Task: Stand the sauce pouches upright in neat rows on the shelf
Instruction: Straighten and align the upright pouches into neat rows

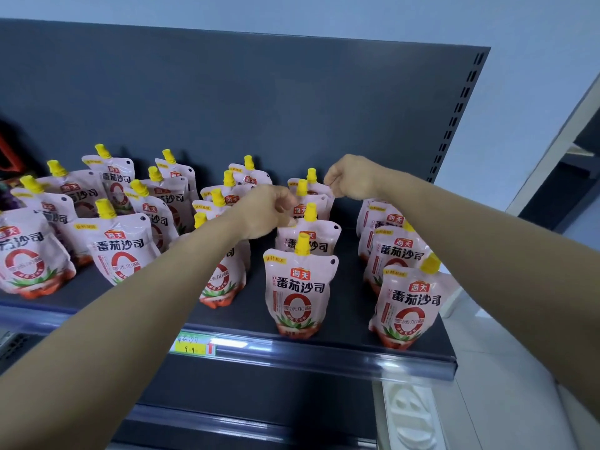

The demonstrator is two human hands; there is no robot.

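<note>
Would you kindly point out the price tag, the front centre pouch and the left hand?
price tag (191, 346): head view, yellow middle.
front centre pouch (300, 289): head view, printed front.
left hand (269, 211): head view, back of hand.

Pink yellow-capped sauce pouches (300, 293) upright in rows

Hidden from you
Left hand (268, 212) and right hand (350, 177) hide your fingertips; leftmost pouch (22, 261) cropped; price tag (191, 345) unreadable.

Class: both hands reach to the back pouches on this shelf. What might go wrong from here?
The left forearm crosses low over a leaning pouch and may topple it. The right forearm passes close above the front-right pouch, which stands near the shelf edge and might fall off.
</note>
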